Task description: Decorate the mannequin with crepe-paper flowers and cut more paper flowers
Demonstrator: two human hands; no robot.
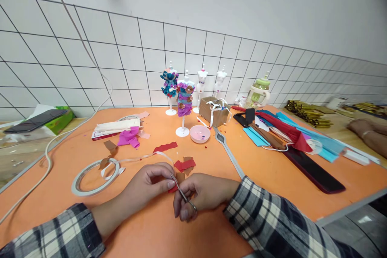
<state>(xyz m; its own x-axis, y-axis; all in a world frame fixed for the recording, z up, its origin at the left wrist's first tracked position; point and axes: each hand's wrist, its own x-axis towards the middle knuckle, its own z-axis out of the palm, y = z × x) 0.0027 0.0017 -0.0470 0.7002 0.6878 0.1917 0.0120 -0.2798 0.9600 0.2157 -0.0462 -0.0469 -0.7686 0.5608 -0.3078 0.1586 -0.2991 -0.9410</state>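
My right hand point(204, 193) is closed round small metal scissors point(182, 193), a finger loop showing by the thumb. The blades point up and left toward my left hand point(152, 181). Between its thumb and fingers, my left hand pinches a small red paper piece point(173, 188), with the blades right against it. Just beyond my hands lie a red strip point(185, 164) over brown paper, and another red strip point(165, 147). A thin white ribbon point(145, 156) curls behind my left hand. Part of the red piece is hidden by my fingers.
Two decorated mini mannequins point(184, 98) and two plain white ones point(202, 78) stand at the back. Nearby are a pink bowl point(200, 134) and a cardboard box point(208, 109). Tape rolls point(79, 185) lie left; a phone point(314, 171) and coloured paper point(298, 137) lie right. Another person's arm point(367, 133) rests far right.
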